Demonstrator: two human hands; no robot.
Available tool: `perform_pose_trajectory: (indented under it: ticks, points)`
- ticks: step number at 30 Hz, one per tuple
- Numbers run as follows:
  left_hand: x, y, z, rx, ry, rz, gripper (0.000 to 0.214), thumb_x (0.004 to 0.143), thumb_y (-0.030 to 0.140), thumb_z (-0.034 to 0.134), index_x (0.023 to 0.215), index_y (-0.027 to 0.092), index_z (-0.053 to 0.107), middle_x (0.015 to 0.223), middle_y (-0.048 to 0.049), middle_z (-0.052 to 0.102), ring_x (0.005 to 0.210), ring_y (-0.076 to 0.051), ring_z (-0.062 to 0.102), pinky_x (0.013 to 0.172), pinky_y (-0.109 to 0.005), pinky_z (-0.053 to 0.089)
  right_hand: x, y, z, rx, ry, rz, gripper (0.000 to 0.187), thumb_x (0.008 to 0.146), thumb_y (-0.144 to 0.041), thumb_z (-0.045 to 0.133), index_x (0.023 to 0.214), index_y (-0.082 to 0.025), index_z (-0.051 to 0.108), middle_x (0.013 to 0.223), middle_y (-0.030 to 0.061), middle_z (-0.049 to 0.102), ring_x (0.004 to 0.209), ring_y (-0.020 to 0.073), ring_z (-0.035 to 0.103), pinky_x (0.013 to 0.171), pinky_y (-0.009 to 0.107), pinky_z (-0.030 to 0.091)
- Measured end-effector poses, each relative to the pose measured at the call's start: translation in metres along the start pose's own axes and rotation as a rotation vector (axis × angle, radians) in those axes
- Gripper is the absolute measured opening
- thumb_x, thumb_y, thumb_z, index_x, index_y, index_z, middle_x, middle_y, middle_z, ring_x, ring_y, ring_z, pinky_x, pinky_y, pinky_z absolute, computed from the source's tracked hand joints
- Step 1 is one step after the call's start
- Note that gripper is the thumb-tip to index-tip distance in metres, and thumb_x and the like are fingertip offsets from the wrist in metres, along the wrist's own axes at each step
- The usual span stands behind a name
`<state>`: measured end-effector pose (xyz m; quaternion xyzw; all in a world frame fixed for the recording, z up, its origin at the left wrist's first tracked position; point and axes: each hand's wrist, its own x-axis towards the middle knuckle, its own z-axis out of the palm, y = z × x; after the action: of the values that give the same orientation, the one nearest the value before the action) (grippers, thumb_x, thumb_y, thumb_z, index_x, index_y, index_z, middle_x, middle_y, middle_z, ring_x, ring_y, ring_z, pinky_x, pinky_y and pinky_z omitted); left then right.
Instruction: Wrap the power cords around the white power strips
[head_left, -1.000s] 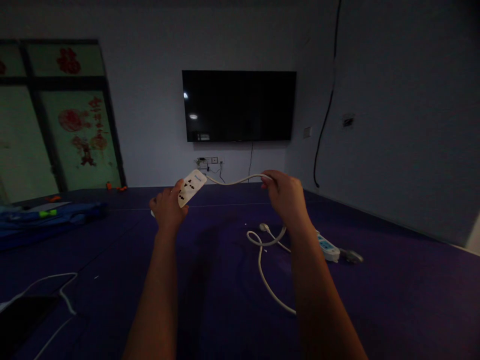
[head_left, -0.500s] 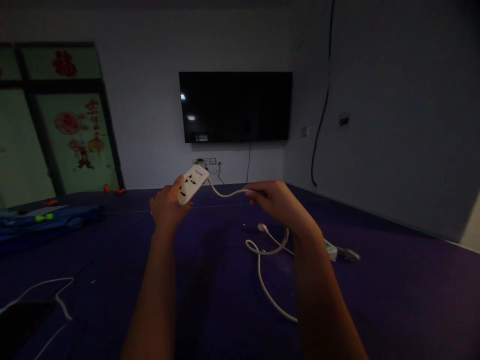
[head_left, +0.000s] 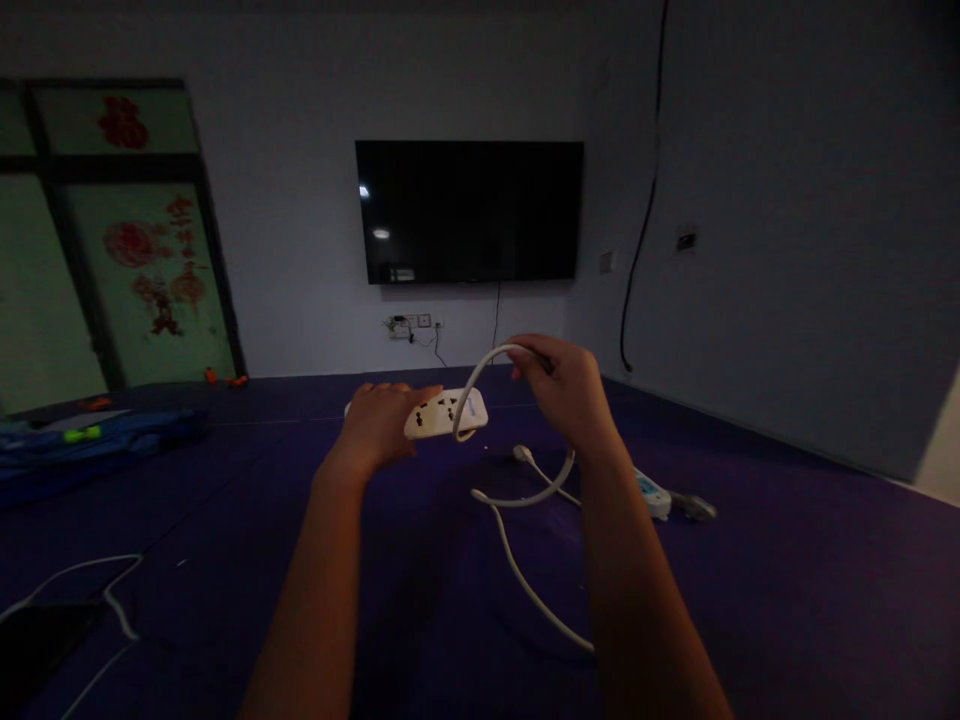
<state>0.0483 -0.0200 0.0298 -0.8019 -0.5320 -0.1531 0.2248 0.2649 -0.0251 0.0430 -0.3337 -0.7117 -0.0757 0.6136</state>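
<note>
A white power strip (head_left: 431,418) is held nearly level in the air by my left hand (head_left: 382,425), whose fingers wrap over its left part. Sockets show on its upper face. My right hand (head_left: 559,385) pinches the strip's white cord (head_left: 480,365), which arcs up from in front of the strip's right end. From the right hand the cord hangs down and curls in a loose loop (head_left: 525,500) toward the purple surface. My right forearm hides part of it. A white plug (head_left: 523,454) lies on the surface below my right hand.
A second white power strip (head_left: 652,493) with a grey plug (head_left: 691,506) lies beyond my right forearm. Blue cloth (head_left: 112,440) is at the left, and a white cable (head_left: 112,600) runs beside a dark flat object (head_left: 45,640). A television (head_left: 472,212) hangs on the far wall.
My left hand has turned the power strip from slanted to nearly level and moved it right. My right hand has risen slightly, and the cord now arcs over the strip's right end.
</note>
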Motion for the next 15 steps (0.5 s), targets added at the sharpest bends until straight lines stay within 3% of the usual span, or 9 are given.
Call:
perform_pose_trajectory:
  ticks: [3, 8, 15]
  points:
    - [-0.008, 0.004, -0.012, -0.097, -0.04, 0.065, 0.08, 0.06, 0.019, 0.072, 0.134, 0.034, 0.045, 0.113, -0.0035, 0.066, 0.101, -0.026, 0.059, 0.087, -0.04, 0.041, 0.0, 0.014, 0.001, -0.005, 0.091, 0.037, 0.024, 0.085, -0.032, 0.052, 0.084, -0.015, 0.069, 0.057, 0.0, 0.058, 0.056, 0.0126, 0.052, 0.055, 0.023, 0.036]
    - [-0.019, 0.016, -0.03, -0.271, -0.099, 0.207, 0.072, 0.058, 0.021, 0.071, 0.127, 0.032, 0.053, 0.117, -0.0013, 0.065, 0.104, -0.024, 0.059, 0.09, -0.038, 0.042, -0.002, 0.031, 0.013, 0.056, 0.084, 0.096, 0.027, 0.083, -0.035, 0.052, 0.08, -0.014, 0.068, 0.055, 0.0002, 0.056, 0.056, 0.0136, 0.052, 0.056, 0.024, 0.036]
    - [-0.024, 0.016, -0.037, -0.536, 0.028, 0.261, 0.077, 0.059, 0.02, 0.071, 0.131, 0.032, 0.048, 0.119, -0.0029, 0.063, 0.106, -0.026, 0.058, 0.091, -0.043, 0.043, -0.003, 0.048, 0.03, 0.337, -0.037, 0.266, 0.032, 0.075, -0.045, 0.055, 0.075, -0.014, 0.065, 0.053, -0.0011, 0.052, 0.05, 0.0124, 0.048, 0.049, 0.023, 0.035]
